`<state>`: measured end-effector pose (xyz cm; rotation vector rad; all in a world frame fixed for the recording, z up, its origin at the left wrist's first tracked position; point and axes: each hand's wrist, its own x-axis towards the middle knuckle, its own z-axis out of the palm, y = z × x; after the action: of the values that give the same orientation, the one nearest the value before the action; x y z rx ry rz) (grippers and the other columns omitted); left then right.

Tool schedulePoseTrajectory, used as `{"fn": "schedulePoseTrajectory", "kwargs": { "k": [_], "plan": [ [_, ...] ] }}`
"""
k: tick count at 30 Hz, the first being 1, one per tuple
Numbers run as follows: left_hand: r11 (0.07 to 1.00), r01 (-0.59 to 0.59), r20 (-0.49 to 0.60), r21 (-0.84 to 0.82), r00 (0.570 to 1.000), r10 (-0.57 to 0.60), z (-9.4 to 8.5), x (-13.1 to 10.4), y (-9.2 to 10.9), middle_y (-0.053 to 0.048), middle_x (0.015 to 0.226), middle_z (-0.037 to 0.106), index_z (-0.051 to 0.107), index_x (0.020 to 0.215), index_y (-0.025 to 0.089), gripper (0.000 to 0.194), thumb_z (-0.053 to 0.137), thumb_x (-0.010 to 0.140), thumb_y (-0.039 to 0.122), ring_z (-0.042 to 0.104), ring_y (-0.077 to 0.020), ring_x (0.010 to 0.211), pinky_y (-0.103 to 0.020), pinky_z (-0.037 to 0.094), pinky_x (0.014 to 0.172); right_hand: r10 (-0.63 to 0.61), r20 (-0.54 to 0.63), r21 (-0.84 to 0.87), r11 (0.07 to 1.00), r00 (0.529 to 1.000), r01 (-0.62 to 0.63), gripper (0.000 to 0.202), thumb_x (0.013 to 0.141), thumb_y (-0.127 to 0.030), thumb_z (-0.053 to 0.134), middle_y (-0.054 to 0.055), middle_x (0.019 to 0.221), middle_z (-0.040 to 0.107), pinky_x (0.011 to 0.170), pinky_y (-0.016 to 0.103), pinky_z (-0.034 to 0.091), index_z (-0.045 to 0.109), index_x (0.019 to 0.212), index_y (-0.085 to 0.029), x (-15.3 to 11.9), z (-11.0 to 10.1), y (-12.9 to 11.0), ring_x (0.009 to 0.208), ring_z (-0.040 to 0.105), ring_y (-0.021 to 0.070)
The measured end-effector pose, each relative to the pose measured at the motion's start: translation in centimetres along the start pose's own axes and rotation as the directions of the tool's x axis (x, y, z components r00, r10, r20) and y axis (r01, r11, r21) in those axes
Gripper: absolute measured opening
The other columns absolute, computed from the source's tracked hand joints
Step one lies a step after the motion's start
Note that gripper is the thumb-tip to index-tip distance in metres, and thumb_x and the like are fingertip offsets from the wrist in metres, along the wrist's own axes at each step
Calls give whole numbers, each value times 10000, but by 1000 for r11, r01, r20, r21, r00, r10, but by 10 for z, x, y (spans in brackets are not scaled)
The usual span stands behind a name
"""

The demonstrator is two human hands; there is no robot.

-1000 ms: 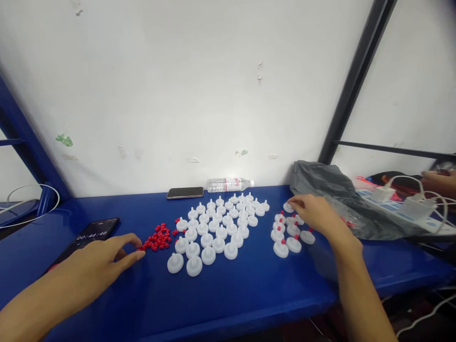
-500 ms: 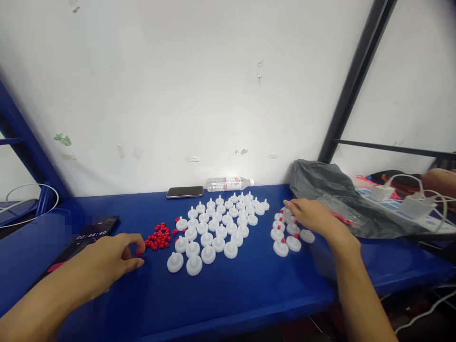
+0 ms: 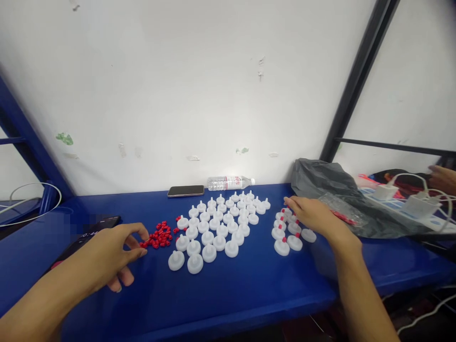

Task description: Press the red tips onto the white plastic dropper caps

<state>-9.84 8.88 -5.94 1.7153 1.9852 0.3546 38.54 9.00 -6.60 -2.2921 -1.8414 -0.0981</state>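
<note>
At the left edge of a pile of small red caps (image 3: pixel 161 234), my left hand (image 3: pixel 114 249) has thumb and index finger apart around a red cap; the lower fingers hang spread. My right hand (image 3: pixel 309 213) is over the far end of a group of white nozzle lids with red tips (image 3: pixel 281 246). Its thumb and index finger are pinched together there, and what lies between them is hidden. Between the hands, several white nozzle lids without red tips (image 3: pixel 209 253) stand upright with nozzles up. A plain white disc (image 3: pixel 308 235) lies beside the right group.
A phone (image 3: pixel 185 191) and a clear bottle (image 3: pixel 230 183) lie by the wall. Another phone (image 3: pixel 81 240) is partly under my left arm. On the right are a grey plastic bag (image 3: pixel 313 178), a clear bag with red pieces (image 3: pixel 344 216), a power strip with chargers (image 3: pixel 420 206) and another person's hand (image 3: pixel 443 179).
My left hand has shifted slightly up and right toward the red pile, and its lower fingers now show. My right hand stays nearly in place. The other person's hand has moved.
</note>
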Motion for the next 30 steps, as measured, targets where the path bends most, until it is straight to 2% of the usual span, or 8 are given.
{"fn": "schedulePoseTrajectory", "kwargs": {
  "k": [3, 10, 15, 19, 22, 25, 30],
  "plan": [
    [999, 52, 72, 16, 996, -53, 0, -1, 3, -89, 826, 792, 603, 1201, 236, 381, 588, 843, 363, 746, -271, 489, -267, 492, 353, 19, -28, -7, 1000, 999, -19, 456, 1099, -428, 344, 76, 1017, 809, 859, 424, 434, 725, 924, -250, -2, -1, -4, 1009, 730, 325],
    [996, 38, -49, 78, 998, -34, -3, -1, -5, -84, 889, 781, 646, 1078, 225, 300, 578, 817, 355, 712, -222, 482, -261, 479, 371, 65, -178, 1, 998, 982, -66, 444, 1082, -401, 344, 98, 953, 798, 925, 464, 419, 759, 1028, -251, -5, -5, -7, 979, 725, 329],
    [992, 20, -9, 128, 1000, -19, -4, -2, -4, -101, 814, 787, 669, 992, 216, 294, 630, 746, 373, 713, -252, 476, -283, 476, 382, 60, -222, 24, 998, 973, -56, 439, 1070, -396, 362, 103, 968, 809, 905, 454, 408, 770, 1001, -246, -5, -5, -9, 993, 720, 335],
    [988, -28, 5, 153, 1000, 27, -1, 1, -5, -81, 715, 773, 680, 935, 218, 269, 638, 743, 402, 677, -233, 428, -273, 438, 372, 48, -234, 42, 998, 971, -39, 401, 1058, -389, 405, 105, 932, 809, 896, 456, 415, 766, 963, -240, -7, -6, -14, 974, 722, 338],
    [982, -63, -20, 175, 997, 68, 1, 4, -8, -61, 642, 742, 676, 902, 221, 225, 628, 768, 394, 678, -232, 436, -269, 421, 390, 3, -238, 59, 998, 971, 11, 383, 1058, -392, 416, 104, 947, 808, 949, 494, 412, 758, 991, -234, -8, -9, -19, 1011, 713, 346],
    [974, -79, -17, 214, 996, 85, 1, 5, -10, -55, 616, 728, 669, 881, 222, 191, 615, 793, 383, 675, -232, 437, -273, 402, 406, -93, -216, 74, 991, 972, 112, 335, 1053, -387, 450, 81, 1006, 806, 1042, 553, 388, 755, 1057, -247, -10, -10, -29, 1049, 703, 330],
    [962, -87, 6, 259, 996, 89, 2, 5, -7, -64, 650, 736, 662, 868, 218, 151, 588, 817, 339, 688, -226, 457, -281, 403, 441, -280, -142, 101, 950, 949, 295, 284, 1054, -341, 502, 67, 1141, 791, 1186, 674, 256, 738, 1203, -289, -18, -2, -53, 1191, 671, 316]
  ]
}}
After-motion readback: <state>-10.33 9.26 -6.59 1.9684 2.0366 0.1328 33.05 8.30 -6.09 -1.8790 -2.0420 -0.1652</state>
